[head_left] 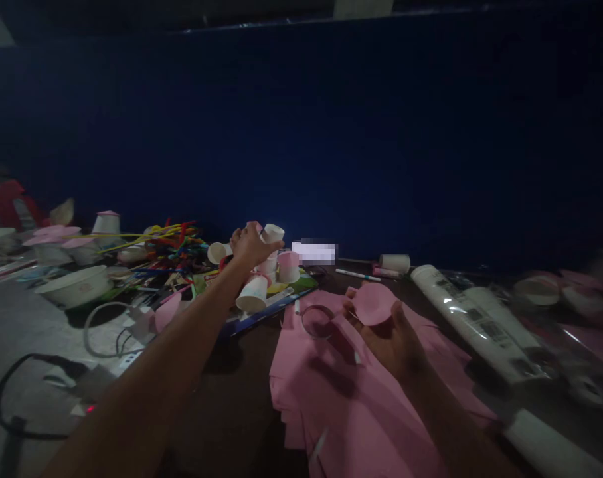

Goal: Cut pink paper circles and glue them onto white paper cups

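Well, right hand (388,340): it gripped a pink disc (375,305) between thumb and fingers, above the pink paper stack (341,405).
Left hand (254,244): it reached out part-curled, thumb spread, at a white cup (273,232) (whether it gripped the cup, I could not tell).
Paper stack: it lay on the dark surface (226,392), its left edge uneven; a ring (303,322) lay near its far left corner.
Other cups: a pink-topped cup (288,269) and a tilted cup (252,296) were just beside the left hand.
Marker (357,275): it lay near the surface's far edge.
Wrapped cups (461,318): they slanted past the stack's right edge.
Farther left: a white bowl (77,289) sat near tangled, colourful stems (182,236).
Blue panel (301,133): it rose behind the far edge.
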Motion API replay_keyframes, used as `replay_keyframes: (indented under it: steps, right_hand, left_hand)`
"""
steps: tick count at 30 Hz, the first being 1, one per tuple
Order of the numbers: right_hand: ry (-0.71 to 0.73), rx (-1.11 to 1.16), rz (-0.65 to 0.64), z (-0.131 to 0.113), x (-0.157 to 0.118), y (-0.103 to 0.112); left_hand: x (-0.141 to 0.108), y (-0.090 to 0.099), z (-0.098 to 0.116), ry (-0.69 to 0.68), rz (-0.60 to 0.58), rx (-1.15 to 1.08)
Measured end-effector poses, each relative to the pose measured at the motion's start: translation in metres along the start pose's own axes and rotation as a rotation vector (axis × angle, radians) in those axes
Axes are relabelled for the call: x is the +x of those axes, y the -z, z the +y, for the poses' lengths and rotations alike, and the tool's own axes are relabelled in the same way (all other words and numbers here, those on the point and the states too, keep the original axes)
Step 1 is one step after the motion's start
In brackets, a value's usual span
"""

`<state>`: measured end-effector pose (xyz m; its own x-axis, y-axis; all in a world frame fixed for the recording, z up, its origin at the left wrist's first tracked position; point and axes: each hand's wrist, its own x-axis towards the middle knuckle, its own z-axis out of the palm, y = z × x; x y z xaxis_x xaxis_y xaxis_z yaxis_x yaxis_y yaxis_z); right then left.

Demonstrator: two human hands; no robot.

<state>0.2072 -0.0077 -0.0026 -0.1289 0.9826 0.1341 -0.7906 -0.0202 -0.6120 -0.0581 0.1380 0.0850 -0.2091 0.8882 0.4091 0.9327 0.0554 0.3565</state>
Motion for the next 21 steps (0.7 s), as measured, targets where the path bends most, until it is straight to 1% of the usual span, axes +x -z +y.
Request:
replay_keyframes:
  steps: [2, 4, 6, 7, 8, 9, 10, 11, 12, 13, 14, 17, 21]
  right_hand:
    - [0.012, -0.001, 0.005, -0.002, 0.001, 0.002]
    - [0.030, 0.001, 0.014, -0.004, 0.003, 0.003]
    - [0.047, 0.004, 0.030, -0.007, 0.004, 0.003]
    - [0.058, 0.005, 0.040, -0.008, 0.004, 0.003]
    - [0.069, 0.005, 0.047, -0.010, 0.004, 0.002]
    - [0.079, 0.003, 0.050, -0.011, 0.005, 0.002]
    - [0.090, 0.000, 0.051, -0.013, 0.005, 0.002]
    - [0.098, -0.005, 0.052, -0.015, 0.005, 0.002]
    - [0.108, -0.013, 0.054, -0.017, 0.006, 0.002]
    - [0.122, -0.021, 0.056, -0.018, 0.006, 0.003]
    - [0.140, -0.028, 0.061, -0.020, 0.007, 0.004]
    - [0.199, -0.039, 0.093, -0.025, 0.010, 0.010]
    - [0.239, -0.021, 0.160, -0.030, 0.015, 0.016]
  left_hand:
    - [0.004, -0.004, 0.001, 0.009, -0.005, -0.013]
    - [0.005, -0.003, 0.003, 0.004, 0.009, -0.017]
    - [0.001, 0.003, 0.007, -0.021, 0.104, -0.037]
    - [-0.002, 0.007, 0.011, -0.060, 0.191, -0.063]
    - [-0.005, 0.010, 0.015, -0.111, 0.282, -0.094]
    - [-0.009, 0.013, 0.020, -0.183, 0.347, -0.124]
    - [-0.014, 0.014, 0.027, -0.259, 0.374, -0.150]
    - [-0.019, 0.014, 0.033, -0.338, 0.335, -0.166]
    - [-0.024, 0.012, 0.041, -0.409, 0.253, -0.173]
    - [-0.029, 0.008, 0.048, -0.471, 0.118, -0.172]
    - [-0.034, 0.003, 0.056, -0.506, -0.017, -0.165]
    - [-0.048, -0.017, 0.074, -0.545, -0.185, -0.120]
    - [-0.059, -0.045, 0.089, -0.554, -0.319, -0.078]
